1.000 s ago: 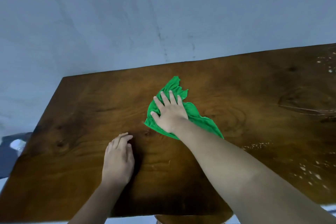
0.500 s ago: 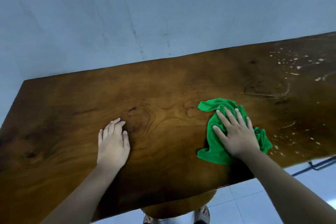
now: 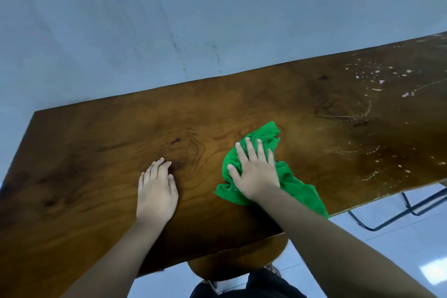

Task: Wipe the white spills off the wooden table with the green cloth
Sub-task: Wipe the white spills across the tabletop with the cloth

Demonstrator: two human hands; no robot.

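right hand: my right hand (image 3: 257, 174) is flat on the green cloth (image 3: 287, 181), palm down, pressing it onto the bench (image 3: 96, 164)
right fingers: spread wide and straight on top of the cloth, not curled round it, so it's pinned under the palm rather than gripped
left hand: my left hand (image 3: 157, 191) lies flat on bare wood just left of the cloth, not touching it
left fingers: stretched out, close together, nothing in them
green cloth: crumpled, near the front edge of the bench. One bunched end pokes out past my fingertips toward the wall, the other end trails back under my forearm and reaches the front edge
white spills: white spills (image 3: 377, 77) are well right of the cloth, a scatter of specks and smears near the far right corner, plus another patch of specks (image 3: 377, 171) right of the cloth by the front edge
bench: dark wood with swirly grain; the part left of the cloth looks clean
wall: plain blue-grey wall (image 3: 169, 19) right behind the bench
under the bench: round wooden stool (image 3: 237, 261) below the front edge, dark metal frame (image 3: 411, 208) on the floor to the right of the cloth
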